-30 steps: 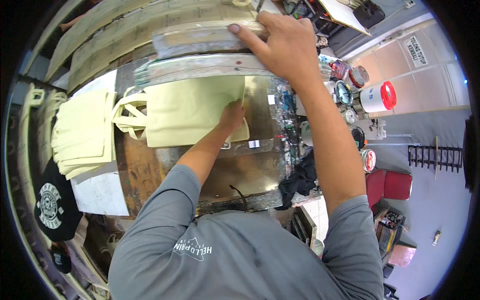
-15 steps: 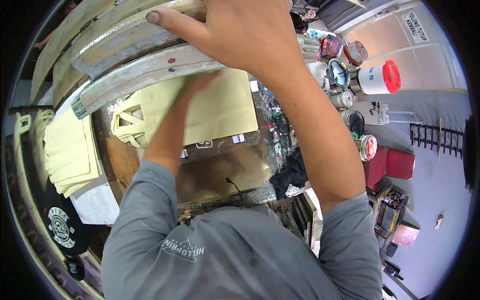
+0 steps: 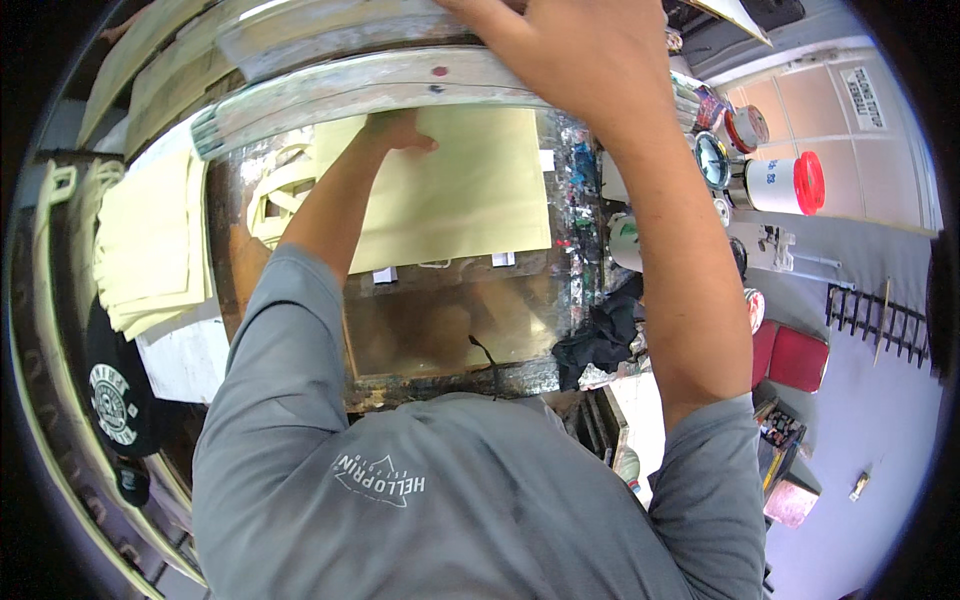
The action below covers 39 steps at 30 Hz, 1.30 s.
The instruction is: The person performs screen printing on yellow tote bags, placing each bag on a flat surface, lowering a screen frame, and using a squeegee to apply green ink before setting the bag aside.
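A pale yellow tote bag (image 3: pixel 470 190) lies flat on the work table, its handles (image 3: pixel 280 195) spread toward the left. My left hand (image 3: pixel 402 130) rests on the bag near its far edge, thumb stretched away from the fingers; the fingertips are hard to make out below the wooden frame. Across the far side runs that paint-stained wooden frame (image 3: pixel 400 80), raised over the bag's far edge. My right hand (image 3: pixel 575 50) is up at the frame's right part, thumb extended; its other fingers are cut off by the picture's upper edge, so its grip is hidden.
A stack of yellow bags (image 3: pixel 150 240) sits at the left. Paint tubs, including a white one with a red lid (image 3: pixel 785 184), stand at the right. A black cloth (image 3: pixel 600 340) lies at the table's near right corner. A red chair (image 3: pixel 795 355) is farther right.
My left hand, blurred earlier, now lies sharp on the bag. The whole view has shifted, so the table and frame appear farther right and higher. My right hand stays by the frame.
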### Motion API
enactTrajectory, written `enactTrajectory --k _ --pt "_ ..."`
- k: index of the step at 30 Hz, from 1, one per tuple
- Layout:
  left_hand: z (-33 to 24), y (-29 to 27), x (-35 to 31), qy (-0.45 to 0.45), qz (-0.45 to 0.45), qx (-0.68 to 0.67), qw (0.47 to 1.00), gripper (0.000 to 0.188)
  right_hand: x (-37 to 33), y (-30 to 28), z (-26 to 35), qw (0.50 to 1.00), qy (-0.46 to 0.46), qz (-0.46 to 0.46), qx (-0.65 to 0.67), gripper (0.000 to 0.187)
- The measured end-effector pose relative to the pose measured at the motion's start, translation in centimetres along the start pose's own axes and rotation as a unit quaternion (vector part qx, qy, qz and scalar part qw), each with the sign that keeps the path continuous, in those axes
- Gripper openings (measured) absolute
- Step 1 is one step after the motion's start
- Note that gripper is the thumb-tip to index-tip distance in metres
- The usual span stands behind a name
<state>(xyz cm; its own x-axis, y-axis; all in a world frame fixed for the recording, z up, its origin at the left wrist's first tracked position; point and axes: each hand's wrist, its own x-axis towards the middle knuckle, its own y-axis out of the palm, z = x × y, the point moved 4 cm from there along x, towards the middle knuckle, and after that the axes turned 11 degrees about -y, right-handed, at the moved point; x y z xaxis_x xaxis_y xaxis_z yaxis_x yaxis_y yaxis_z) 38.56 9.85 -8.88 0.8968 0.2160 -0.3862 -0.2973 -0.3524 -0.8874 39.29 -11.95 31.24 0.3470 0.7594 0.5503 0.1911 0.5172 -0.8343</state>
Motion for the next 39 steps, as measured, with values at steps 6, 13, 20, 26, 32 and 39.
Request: enactTrajectory --k 6,13,20,26,32,39 --pt "-4.5 -8.2 -15.6 0.012 -0.171 -0.212 0.962 0.1 0.4 -0.2 -0.2 0.996 0.038 0.079 0.01 0.061" --pt "-5.2 -8.0 -36.6 0.073 0.04 -0.906 0.415 0.093 -10.4 5.2 2.7 0.968 -0.015 0.249 0.021 0.06" --pt "-2.7 6.8 -37.2 -0.145 0.059 -0.895 0.419 0.109 -18.3 8.9 4.4 0.957 0.022 0.275 0.088 0.061" --pt "-2.5 7.7 -36.0 -0.19 0.031 -0.89 0.414 0.104 -24.3 10.5 8.1 0.966 -0.002 0.259 0.029 0.052" --pt "-2.6 7.3 -36.8 -0.188 0.035 -0.883 0.428 0.099 -23.3 12.0 7.4 0.976 -0.008 0.215 0.025 0.044" --pt "-2.4 7.3 -36.7 -0.211 0.049 -0.878 0.428 0.103 -17.3 19.6 1.6 0.985 -0.006 0.171 -0.027 0.045"
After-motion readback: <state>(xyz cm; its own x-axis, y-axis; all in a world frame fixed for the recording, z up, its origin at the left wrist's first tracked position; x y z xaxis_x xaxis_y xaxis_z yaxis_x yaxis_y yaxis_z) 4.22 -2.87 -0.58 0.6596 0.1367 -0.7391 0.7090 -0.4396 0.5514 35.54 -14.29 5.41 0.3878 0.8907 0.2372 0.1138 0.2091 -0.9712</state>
